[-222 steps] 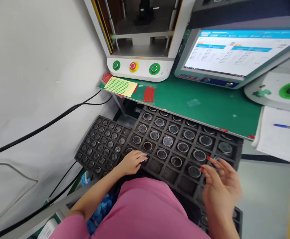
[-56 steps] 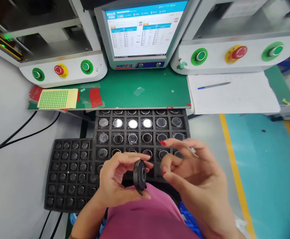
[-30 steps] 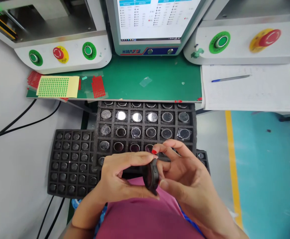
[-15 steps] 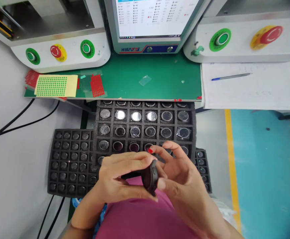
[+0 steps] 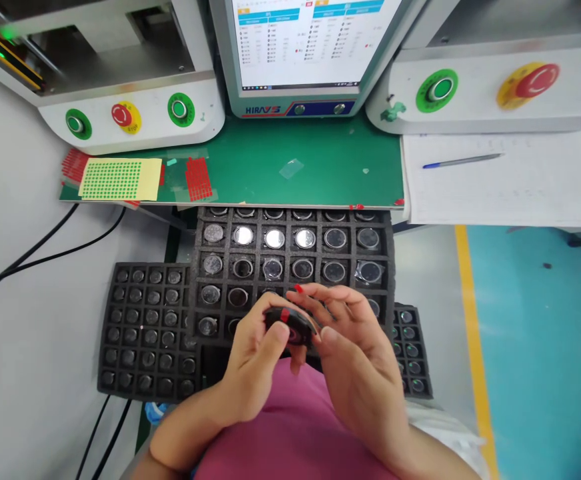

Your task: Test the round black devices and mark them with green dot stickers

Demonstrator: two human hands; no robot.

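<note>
I hold one round black part (image 5: pixel 290 328) between both hands, directly over my lap and above the near edge of the large foam tray (image 5: pixel 388 247). The part lies with its broad face turned up toward me; it is round, so it shows no long axis, and a small red mark sits on its upper left rim.

My left hand (image 5: pixel 253 363) comes in from the lower left, wrist bent, thumb laid against the part's near left edge, fingers curled beneath it. My right hand (image 5: pixel 358 360) comes in from the lower right, palm turned inward, thumb touching the part's right edge and its fingers (image 5: pixel 315 300) arched over the far side. Both sets of fingers are clamped on the part; neither hand is free. The part lies between the two hands, so both are equally near it, the left bearing it from below as far as I can tell.

The large foam tray lies just beyond the part, its pockets holding round lens-like pieces, some shiny. A smaller foam tray (image 5: pixel 143 327) with small pockets lies to its left, partly under it. Beyond both, the green surface (image 5: pixel 320 167) carries a sheet of green dot stickers (image 5: pixel 119 179), and a screen (image 5: pixel 310 40) stands at the rear. A pen (image 5: pixel 463 160) rests on paper to the right.
</note>
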